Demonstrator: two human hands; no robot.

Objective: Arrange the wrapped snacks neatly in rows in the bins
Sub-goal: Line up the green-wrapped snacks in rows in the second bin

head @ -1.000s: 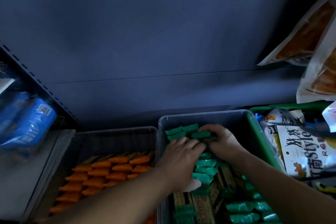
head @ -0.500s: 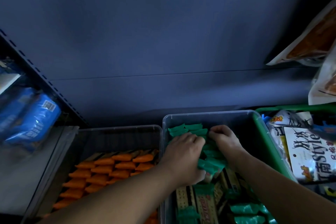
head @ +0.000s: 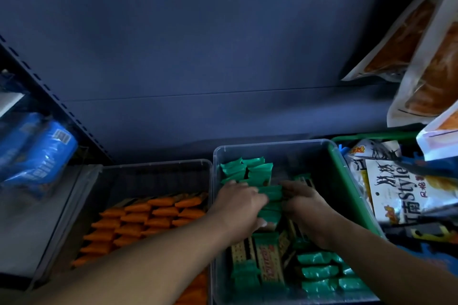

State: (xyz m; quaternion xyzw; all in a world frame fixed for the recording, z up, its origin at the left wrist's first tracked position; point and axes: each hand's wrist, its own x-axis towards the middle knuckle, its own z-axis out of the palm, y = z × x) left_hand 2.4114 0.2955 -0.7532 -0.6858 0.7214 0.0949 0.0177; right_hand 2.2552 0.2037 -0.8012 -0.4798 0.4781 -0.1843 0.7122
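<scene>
A clear bin point(head: 272, 146) on the shelf holds green wrapped snacks point(head: 247, 168), some stacked in its back left corner and more loose ones point(head: 319, 271) at the front. My left hand point(head: 238, 205) and my right hand point(head: 307, 208) are both inside this bin. Between them they grip a short row of green snacks point(head: 271, 193), fingers curled around its two ends. To the left, a second clear bin point(head: 158, 163) holds orange wrapped snacks point(head: 148, 218) lying in neat rows.
A green basket point(head: 339, 171) with large printed snack bags point(head: 396, 188) stands right of the bins. Orange pouches point(head: 426, 62) hang at the upper right. Blue packets point(head: 37, 153) sit on the left shelf. A dark back panel rises behind the bins.
Both hands have drawn back slightly from the bin's rear corner toward its middle, closing in on a row of green snacks. The stack in the back left corner now shows fully.
</scene>
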